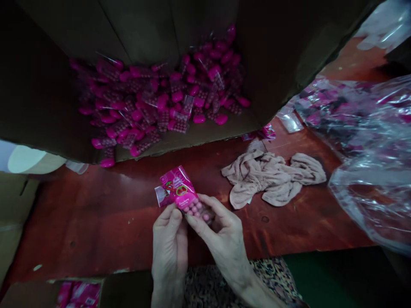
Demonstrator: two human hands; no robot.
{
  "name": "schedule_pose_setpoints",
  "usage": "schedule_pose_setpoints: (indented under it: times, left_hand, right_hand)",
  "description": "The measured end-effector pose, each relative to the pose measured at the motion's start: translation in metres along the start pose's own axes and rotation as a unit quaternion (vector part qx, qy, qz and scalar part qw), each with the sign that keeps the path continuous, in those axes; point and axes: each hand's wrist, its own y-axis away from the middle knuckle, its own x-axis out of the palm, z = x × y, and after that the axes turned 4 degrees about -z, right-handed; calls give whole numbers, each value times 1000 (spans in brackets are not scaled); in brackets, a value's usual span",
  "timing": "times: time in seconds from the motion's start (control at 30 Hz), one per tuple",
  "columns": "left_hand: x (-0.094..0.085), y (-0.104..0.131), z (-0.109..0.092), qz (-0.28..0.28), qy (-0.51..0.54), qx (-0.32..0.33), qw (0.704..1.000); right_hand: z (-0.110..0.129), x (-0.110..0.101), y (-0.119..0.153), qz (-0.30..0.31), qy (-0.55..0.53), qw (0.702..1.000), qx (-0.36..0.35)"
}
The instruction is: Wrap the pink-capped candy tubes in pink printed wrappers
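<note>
A small clear dispenser of pink candies (193, 208) is between my hands above the red table. A bright pink printed label sleeve (178, 185) with a cartoon strawberry covers its far part, and a loose flap of the sleeve sticks out to the left. My right hand (223, 233) is closed around the clear near end, thumb on top. With thumb and fingertips, my left hand (170, 233) pinches the sleeve's lower left corner. The exact grip there is partly hidden behind the thumb.
Beyond my hands, a large open cardboard box (167, 147) holds many pink-capped candy dispensers (163, 98). A crumpled beige cloth (272, 175) lies to the right. Farther right is a clear plastic bag (369, 171) with pink items. Pink printed sleeves (80, 295) fill a box at lower left.
</note>
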Motion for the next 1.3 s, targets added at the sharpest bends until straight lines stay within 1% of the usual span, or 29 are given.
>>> schedule_pose_setpoints:
  times: [0.1,0.17,0.23,0.3,0.43,0.53,0.63,0.73,0.83,0.9,1.03,1.13,1.2,1.3]
  left_hand:
    - [1,6,0,-28,-3,8,1000]
    - [2,9,0,-47,-2,27,999]
    - [3,13,0,-53,-2,49,997]
    - [3,16,2,-44,-8,59,997]
    - [1,20,7,-2,-53,45,998]
    - [-1,20,8,8,-62,28,998]
    - [-1,18,5,13,-50,14,999]
    - [0,15,2,13,-44,28,999]
    - [0,14,2,11,-58,33,998]
    - [0,14,3,17,-70,30,997]
    - [-5,15,6,50,-90,3,995]
    - [-10,13,2,69,-100,-12,993]
    - [-13,10,-1,67,-95,5,993]
    - [-13,6,-6,35,-88,37,995]
  right_hand:
    - [-2,-2,3,0,12,1000,8]
    - [-2,-3,4,16,13,1000,19]
    - [-1,-4,4,36,18,999,23]
    - [1,-5,5,31,30,999,9]
    - [6,-8,10,-23,78,996,-41]
    - [9,-11,11,-28,92,993,-67]
    - [11,-13,7,-17,80,994,-70]
    - [10,-14,3,10,76,995,-56]
    - [8,-14,3,39,81,994,-57]
    - [9,-14,5,40,84,994,-53]
    - [10,-16,7,23,79,996,-24]
    - [10,-16,7,37,73,996,-25]
    - [9,-15,6,52,81,995,-38]
    - [7,-13,7,71,99,991,-53]
